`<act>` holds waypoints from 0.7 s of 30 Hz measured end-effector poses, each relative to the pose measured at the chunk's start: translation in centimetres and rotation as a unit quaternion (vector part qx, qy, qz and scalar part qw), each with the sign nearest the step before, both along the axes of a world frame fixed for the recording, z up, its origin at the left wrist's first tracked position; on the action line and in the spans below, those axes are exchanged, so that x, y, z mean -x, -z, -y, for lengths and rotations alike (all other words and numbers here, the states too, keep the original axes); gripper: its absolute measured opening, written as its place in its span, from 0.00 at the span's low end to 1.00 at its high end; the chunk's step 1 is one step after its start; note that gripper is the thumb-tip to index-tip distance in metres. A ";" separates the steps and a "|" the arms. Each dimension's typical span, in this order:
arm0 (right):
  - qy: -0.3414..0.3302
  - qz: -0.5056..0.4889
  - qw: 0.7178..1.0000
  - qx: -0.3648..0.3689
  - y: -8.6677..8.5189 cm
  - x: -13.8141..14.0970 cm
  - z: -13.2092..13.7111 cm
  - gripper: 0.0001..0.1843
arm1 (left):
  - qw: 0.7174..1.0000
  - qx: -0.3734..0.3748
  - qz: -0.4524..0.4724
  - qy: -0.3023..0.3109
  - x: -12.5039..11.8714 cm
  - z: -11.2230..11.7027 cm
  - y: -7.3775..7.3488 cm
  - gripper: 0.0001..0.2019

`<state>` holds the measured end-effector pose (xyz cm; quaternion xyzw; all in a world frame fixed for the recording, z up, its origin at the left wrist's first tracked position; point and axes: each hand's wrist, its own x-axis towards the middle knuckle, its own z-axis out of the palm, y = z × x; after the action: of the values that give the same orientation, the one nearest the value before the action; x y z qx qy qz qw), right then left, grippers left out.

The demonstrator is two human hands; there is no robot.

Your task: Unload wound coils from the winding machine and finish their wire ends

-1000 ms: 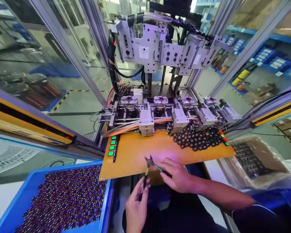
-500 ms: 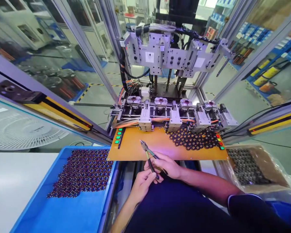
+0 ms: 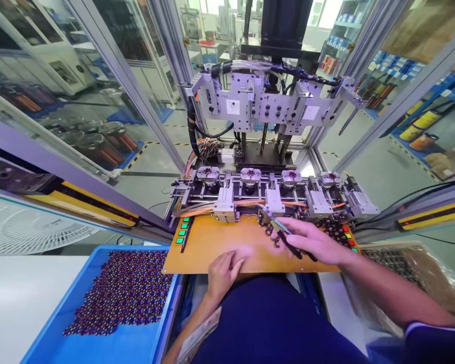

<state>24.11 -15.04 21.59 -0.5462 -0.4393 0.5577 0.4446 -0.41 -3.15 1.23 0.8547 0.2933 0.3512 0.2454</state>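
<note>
A pair of diagonal cutters [image 3: 282, 228] is in my right hand [image 3: 313, 240], closed around the dark handles. Their jaws point up and left toward the fixture's front, over small round dark parts [image 3: 268, 230] that the hand partly hides. At the front edge of the orange panel [image 3: 208, 242] rests my left hand [image 3: 223, 273]. Its fingers are curled together; whatever they hold, if anything, is hidden.
Four round fixtures [image 3: 250, 174] line the machine behind the panel, beneath a metal plate assembly [image 3: 265, 106]. Left stands a blue tray [image 3: 132, 344] of wound parts; right, a plastic-lined box [image 3: 440, 283]. Lit buttons [image 3: 182, 232] sit at the panel's sides.
My hands have parted. My right hand has carried the cutters right, over the round parts; my left hand has let go of them and stays at the panel's front edge. The view has tilted up.
</note>
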 end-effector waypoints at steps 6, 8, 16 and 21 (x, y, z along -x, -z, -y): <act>-0.019 0.094 0.995 -0.003 -5.8 -3.4 -4.4 0.30 | 0.990 -0.133 -0.027 -0.040 -0.7 -1.4 0.2 0.09; -0.034 0.120 0.992 -0.001 -7.3 -3.9 -6.9 0.31 | 0.985 -0.155 -0.034 -0.061 -0.9 -1.8 0.2 0.09; -0.185 0.250 0.950 0.042 -10.7 -3.0 -21.9 0.12 | 0.976 -0.190 -0.031 -0.101 -1.3 -3.0 1.9 0.07; -0.190 0.224 0.935 0.199 -9.5 -0.6 -29.4 0.12 | 0.978 -0.176 -0.043 -0.101 -0.9 -2.8 2.6 0.07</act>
<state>24.74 14.35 31.13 -0.6405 -0.5033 0.5710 0.1023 0.52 -0.36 -1.38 0.8646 0.3221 0.3833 0.0421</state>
